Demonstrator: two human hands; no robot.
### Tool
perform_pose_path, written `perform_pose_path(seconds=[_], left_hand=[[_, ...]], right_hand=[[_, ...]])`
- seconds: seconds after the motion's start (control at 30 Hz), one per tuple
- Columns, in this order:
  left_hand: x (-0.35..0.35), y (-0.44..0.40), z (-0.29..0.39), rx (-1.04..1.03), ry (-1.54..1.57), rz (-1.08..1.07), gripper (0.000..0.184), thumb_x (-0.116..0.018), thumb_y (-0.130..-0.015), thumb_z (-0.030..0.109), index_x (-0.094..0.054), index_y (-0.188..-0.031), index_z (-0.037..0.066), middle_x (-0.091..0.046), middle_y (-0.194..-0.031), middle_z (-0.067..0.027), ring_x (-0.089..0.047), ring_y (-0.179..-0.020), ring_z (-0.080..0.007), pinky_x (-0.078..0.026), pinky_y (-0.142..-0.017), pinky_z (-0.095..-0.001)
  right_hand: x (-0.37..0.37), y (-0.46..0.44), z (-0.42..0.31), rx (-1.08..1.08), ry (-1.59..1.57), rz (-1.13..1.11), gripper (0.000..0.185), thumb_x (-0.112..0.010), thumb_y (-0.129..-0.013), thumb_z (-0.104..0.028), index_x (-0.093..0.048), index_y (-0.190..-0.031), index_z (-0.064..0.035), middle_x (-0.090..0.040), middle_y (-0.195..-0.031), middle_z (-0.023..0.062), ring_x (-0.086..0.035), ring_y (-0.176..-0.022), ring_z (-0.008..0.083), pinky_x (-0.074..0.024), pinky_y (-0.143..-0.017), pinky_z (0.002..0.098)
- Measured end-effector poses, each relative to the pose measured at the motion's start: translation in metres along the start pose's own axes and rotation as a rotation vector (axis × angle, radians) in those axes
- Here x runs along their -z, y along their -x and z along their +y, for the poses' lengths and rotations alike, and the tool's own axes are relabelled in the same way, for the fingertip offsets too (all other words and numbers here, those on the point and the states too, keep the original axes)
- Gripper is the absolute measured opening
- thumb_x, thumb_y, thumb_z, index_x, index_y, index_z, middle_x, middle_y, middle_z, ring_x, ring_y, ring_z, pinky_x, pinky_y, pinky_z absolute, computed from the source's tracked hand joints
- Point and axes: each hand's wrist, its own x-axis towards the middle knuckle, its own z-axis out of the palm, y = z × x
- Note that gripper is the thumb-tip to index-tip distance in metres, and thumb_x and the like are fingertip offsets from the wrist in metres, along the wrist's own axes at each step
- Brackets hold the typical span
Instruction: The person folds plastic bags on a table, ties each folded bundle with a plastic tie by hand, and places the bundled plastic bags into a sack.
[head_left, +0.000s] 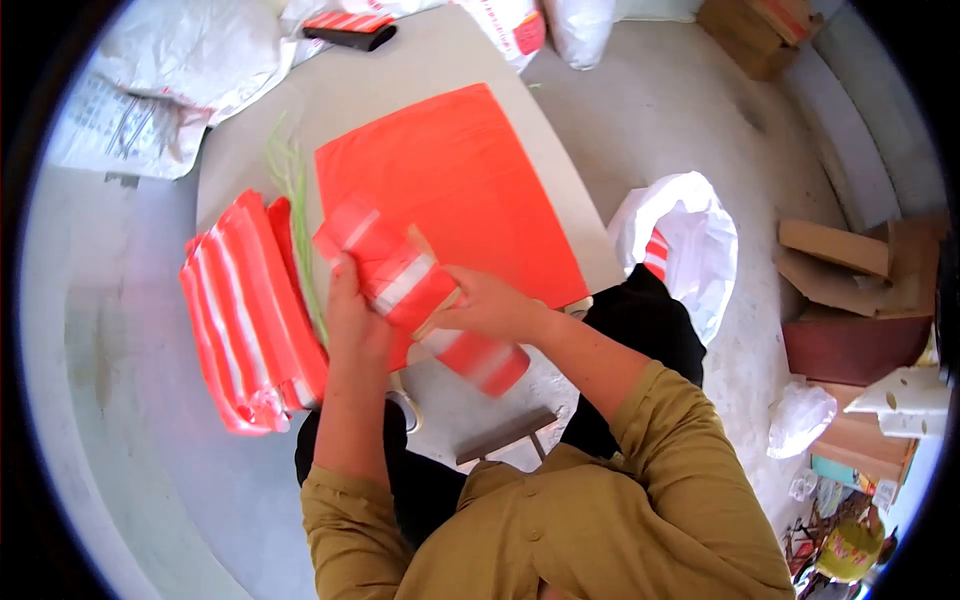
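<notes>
Both hands hold a long folded strip of red-and-white striped plastic bag (407,282), slanted and partly blurred. My left hand (352,305) is closed on its left edge, near the middle. From the other side my right hand (485,303) grips it where a narrow tan strip shows; what that strip is I cannot tell. Beneath and beyond it, a flat red sheet (450,170) lies on the table (420,60). Left of my left hand, a thick stack of red-and-white striped bags (235,305) hangs over the table edge, with green strands (297,185) beside it.
A white sack (715,240) with striped pieces inside stands open on the floor at the right. Another folded striped bundle (350,28) lies at the table's far end. White bags (200,60) are heaped at the far left. Cardboard boxes (850,300) stand at the right.
</notes>
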Motion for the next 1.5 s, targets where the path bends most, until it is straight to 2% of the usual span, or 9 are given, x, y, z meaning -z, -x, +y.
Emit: perform_pose_path(seconds=[0.13,0.3,0.4,0.5,0.6,0.77,1.0,1.27,1.5], left_hand=[[0.013,-0.008,0.022,0.036,0.114,-0.324,0.045,-0.051,-0.109,0.031,-0.049,-0.144,0.004,-0.058,-0.142,-0.0112,-0.055,-0.133,-0.0278,-0.043,-0.116,-0.0468],[0.007,-0.009,0.026,-0.149,-0.04,-0.236,0.048,-0.047,-0.11,0.035,-0.046,-0.148,0.005,-0.056,-0.147,-0.0119,-0.052,-0.138,-0.0274,-0.04,-0.117,-0.045],[0.028,-0.009,-0.009,-0.095,-0.454,-0.302,0.046,-0.046,-0.111,0.032,-0.047,-0.148,0.005,-0.051,-0.152,-0.0127,-0.048,-0.143,-0.0264,-0.037,-0.118,-0.0445],[0.04,-0.009,-0.047,-0.427,-1.271,-0.458,0.056,-0.06,-0.098,0.021,-0.047,-0.149,0.004,-0.042,-0.16,-0.0153,-0.04,-0.148,-0.0322,-0.033,-0.121,-0.0477],[0.029,0.005,-0.067,-0.699,-1.695,-0.523,0.065,-0.067,-0.086,0.017,-0.05,-0.147,0.003,-0.041,-0.161,-0.0165,-0.036,-0.15,-0.0362,-0.03,-0.122,-0.0506],[0.026,0.006,-0.067,-0.706,-1.872,-0.488,0.068,-0.071,-0.079,0.017,-0.053,-0.143,0.002,-0.041,-0.161,-0.0171,-0.034,-0.15,-0.0386,-0.029,-0.122,-0.0517],[0.026,0.009,-0.066,-0.701,-1.853,-0.5,0.069,-0.071,-0.079,0.017,-0.052,-0.143,0.002,-0.041,-0.16,-0.0203,-0.035,-0.149,-0.0423,-0.032,-0.12,-0.0524],[0.027,0.01,-0.062,-0.698,-1.892,-0.533,0.07,-0.061,-0.097,0.05,-0.05,-0.145,0.0,-0.039,-0.16,-0.0231,-0.035,-0.148,-0.0454,-0.033,-0.118,-0.0549],[0.026,0.011,-0.063,-0.665,-1.901,-0.517,0.073,-0.057,-0.099,0.055,-0.049,-0.145,-0.001,-0.038,-0.16,-0.0236,-0.035,-0.149,-0.0458,-0.032,-0.119,-0.055]], right_hand=[[0.015,0.022,-0.023,0.007,0.156,0.026,0.065,-0.077,-0.089,-0.025,-0.051,-0.144,-0.0003,-0.066,-0.126,0.0138,-0.064,-0.116,0.0219,-0.0496,-0.1,0.0361],[0.046,0.083,-0.095,0.104,0.212,0.102,0.062,-0.076,-0.092,-0.025,-0.051,-0.144,-0.0017,-0.065,-0.125,0.0173,-0.062,-0.12,0.0245,-0.0493,-0.102,0.0372],[0.087,0.136,-0.109,0.352,0.32,0.422,0.066,-0.082,-0.088,-0.015,-0.052,-0.145,-0.0019,-0.065,-0.13,0.0106,-0.061,-0.121,0.0193,-0.0502,-0.101,0.0357],[0.144,0.2,-0.109,0.406,-0.037,0.609,0.064,-0.078,-0.085,0.002,-0.053,-0.144,-0.003,-0.067,-0.126,0.002,-0.061,-0.118,0.0133,-0.0502,-0.101,0.0315],[0.213,0.246,-0.049,0.484,-0.122,0.875,0.057,-0.077,-0.089,-0.006,-0.052,-0.141,-0.004,-0.069,-0.123,0.0046,-0.067,-0.11,0.0162,-0.0549,-0.097,0.0353],[0.26,0.278,0.076,0.121,-0.301,1.135,0.052,-0.072,-0.093,-0.011,-0.051,-0.14,-0.0049,-0.068,-0.123,0.0084,-0.069,-0.107,0.0212,-0.0589,-0.093,0.0383],[0.293,0.253,0.203,-0.212,-0.674,0.884,0.049,-0.073,-0.092,-0.016,-0.055,-0.136,-0.0075,-0.068,-0.123,0.0108,-0.07,-0.106,0.0248,-0.0609,-0.09,0.0437],[0.324,0.209,0.295,-0.423,-0.911,0.914,0.058,-0.076,-0.09,-0.016,-0.05,-0.141,-0.0083,-0.067,-0.129,0.0123,-0.069,-0.11,0.028,-0.0606,-0.09,0.0479],[0.296,0.2,0.414,-0.642,-0.326,0.984,0.063,-0.081,-0.083,-0.015,-0.055,-0.141,-0.0068,-0.068,-0.129,0.009,-0.066,-0.115,0.0252,-0.0565,-0.094,0.0387]])
